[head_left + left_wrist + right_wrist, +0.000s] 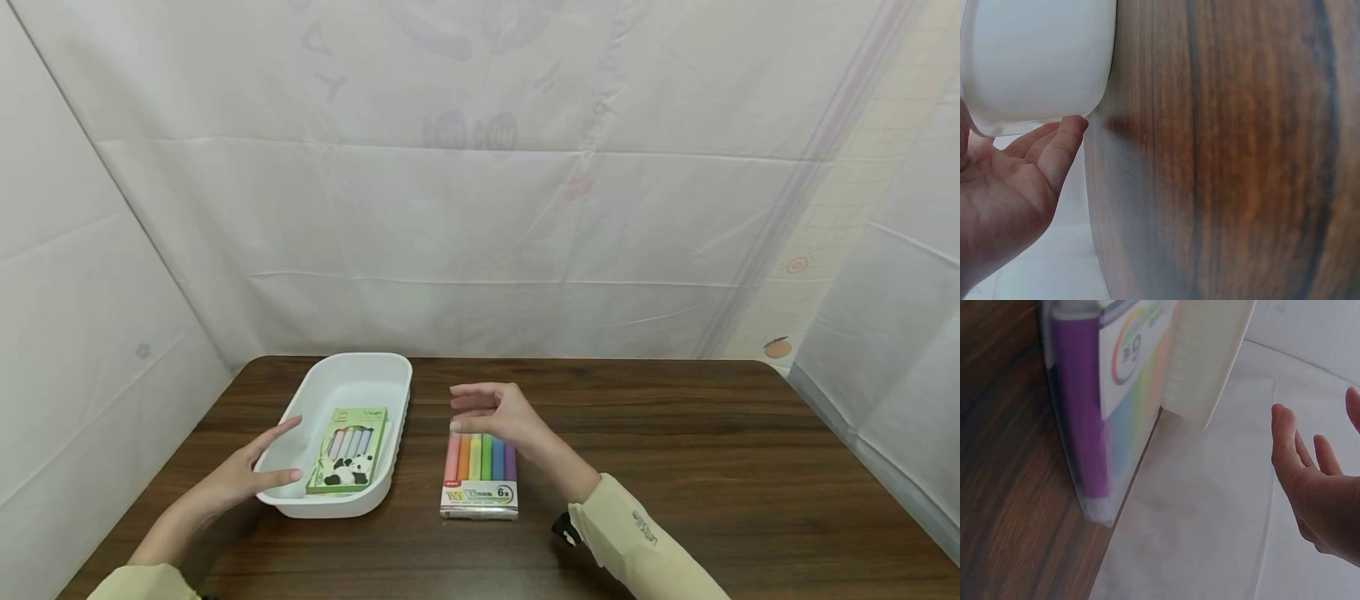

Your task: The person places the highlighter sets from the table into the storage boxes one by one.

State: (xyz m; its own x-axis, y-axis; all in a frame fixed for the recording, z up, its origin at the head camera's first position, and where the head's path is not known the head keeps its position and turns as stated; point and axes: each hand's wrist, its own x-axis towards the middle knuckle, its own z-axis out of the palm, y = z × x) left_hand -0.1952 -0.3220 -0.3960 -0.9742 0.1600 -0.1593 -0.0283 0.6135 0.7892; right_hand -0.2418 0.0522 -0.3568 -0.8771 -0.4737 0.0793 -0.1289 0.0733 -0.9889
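Note:
My left hand (236,477) holds the left side of a white plastic tray (389,367), with the thumb over the rim and fingers against the outer wall (1038,62). Inside the tray lies a green box of coloured pens (347,450) with a panda printed on its front. To the tray's right, a clear pack of highlighters (478,471) in rainbow colours lies flat on the table. Above the far end of this pack hovers my right hand (501,412), fingers loosely bent and holding nothing. In the right wrist view a gap separates the hand (1329,494) from the highlighters (1082,412).
Everything stands on a dark wooden table (675,467) with rounded far corners. White printed sheeting (480,250) hangs behind it and at both sides. A black band (566,529) shows at the right sleeve's cuff.

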